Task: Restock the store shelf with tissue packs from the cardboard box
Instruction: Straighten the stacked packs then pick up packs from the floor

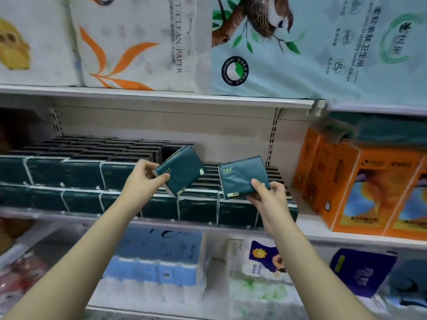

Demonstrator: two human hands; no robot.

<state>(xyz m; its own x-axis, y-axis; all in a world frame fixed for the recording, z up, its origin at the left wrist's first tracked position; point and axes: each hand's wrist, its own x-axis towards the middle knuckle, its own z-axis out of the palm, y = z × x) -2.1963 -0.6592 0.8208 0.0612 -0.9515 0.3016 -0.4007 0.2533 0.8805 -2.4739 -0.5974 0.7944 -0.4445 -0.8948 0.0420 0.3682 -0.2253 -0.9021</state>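
left grip [143, 179], right grip [270, 197] around packs [182, 169]

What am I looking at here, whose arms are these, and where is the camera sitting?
There is no machine here. This single picture comes from a camera worn on a person's head, looking forward and down, so the two bare arms are the wearer's own. The left hand grips one dark green tissue pack, and the right hand grips a second pack. Both are raised in front of the middle shelf. That shelf bears rows of green packs, with orange boxes to their right. Large toilet paper bags sit on the shelf above, and blue packs below. The cardboard box is not in view.
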